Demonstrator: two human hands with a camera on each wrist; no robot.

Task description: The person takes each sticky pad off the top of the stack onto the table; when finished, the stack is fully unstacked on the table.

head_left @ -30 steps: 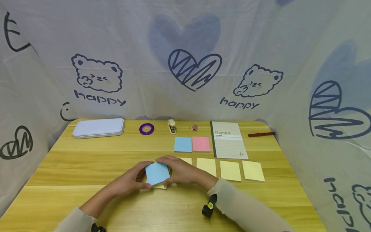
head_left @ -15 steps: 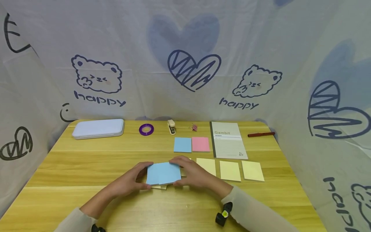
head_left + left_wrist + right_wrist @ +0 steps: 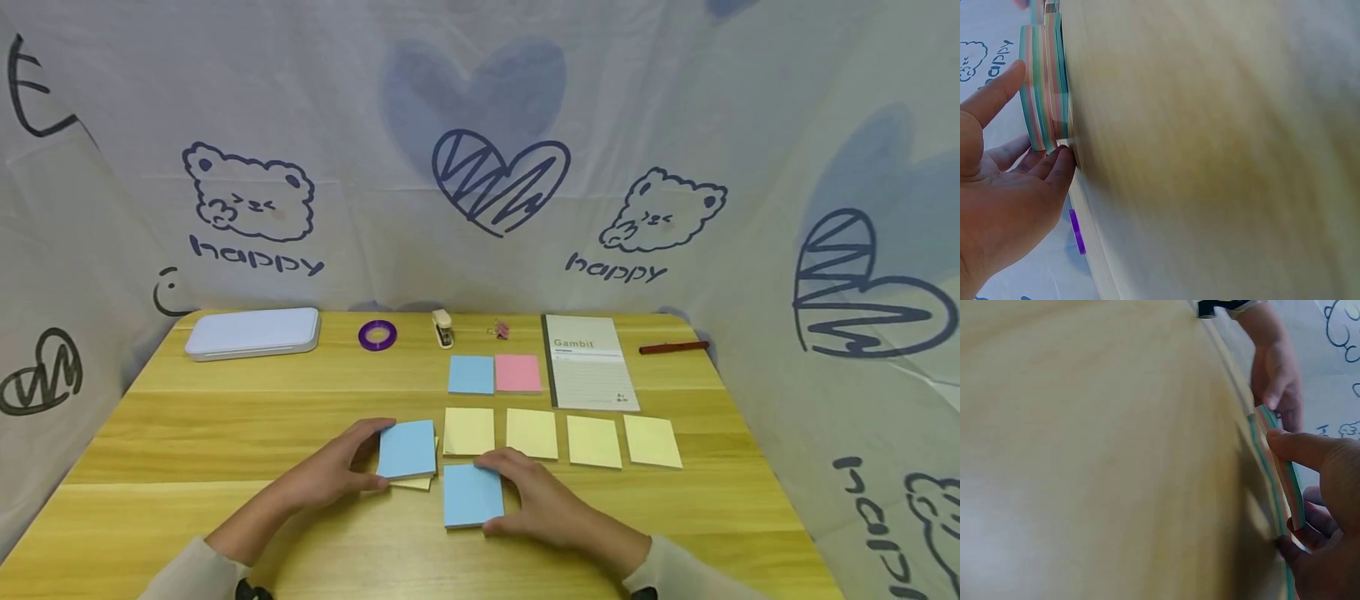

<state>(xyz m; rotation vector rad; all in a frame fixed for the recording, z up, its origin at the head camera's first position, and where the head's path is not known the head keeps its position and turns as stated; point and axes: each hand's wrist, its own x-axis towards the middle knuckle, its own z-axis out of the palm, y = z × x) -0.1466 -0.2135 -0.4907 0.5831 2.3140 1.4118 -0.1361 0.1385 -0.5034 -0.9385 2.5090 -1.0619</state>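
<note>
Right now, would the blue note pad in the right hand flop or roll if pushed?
The blue note pad would probably feel stiff: its edge shows coloured layers. Rolling seems unlikely: it is flat and square. Probably light too: the right hand holds only its edges.

Table (image 3: pixel 225 442): case (image 3: pixel 252 332) at far left corner, pen (image 3: pixel 673 347) at far right corner; notebook (image 3: pixel 592 362) left of pen, behind sticky notes (image 3: pixel 595 442).

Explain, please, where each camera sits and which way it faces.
Head: head-worn, facing forward and down at the table; left hand, right hand and sleeves show.
Left wrist: on that wrist, facing the left hand and stacked pads.
Right wrist: on that wrist, facing the right hand and held pad; left hand beyond.
Head and right wrist views share both hands.
</note>
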